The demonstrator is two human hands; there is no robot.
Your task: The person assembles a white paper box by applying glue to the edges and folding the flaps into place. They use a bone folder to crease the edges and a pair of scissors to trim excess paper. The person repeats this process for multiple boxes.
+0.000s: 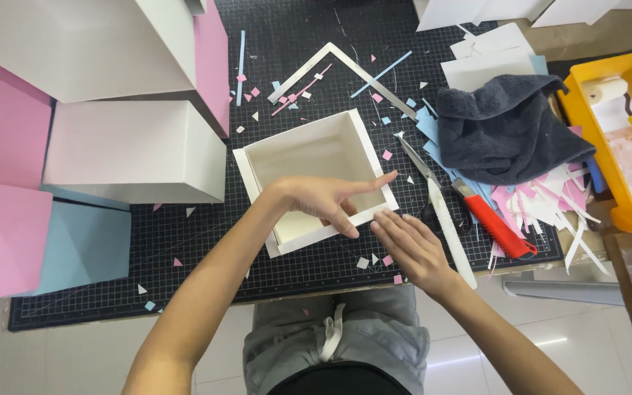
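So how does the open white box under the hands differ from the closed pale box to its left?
The open white box shows its hollow inside, with a flap folded out along its rim; the closed pale box shows only solid faces. The open box looks smaller than the closed one. The left hand rests across the open box and the right hand presses its near edge; nothing touches the closed box. Both are square-cornered and sit on the black gridded cutting mat.

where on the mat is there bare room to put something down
Barest: the cutting mat strip along its near edge, between the blue sheet and the open white box, with few scraps. Crowded: right of the box, with scissors, dark towel and paper strips; stacked boxes fill the left.
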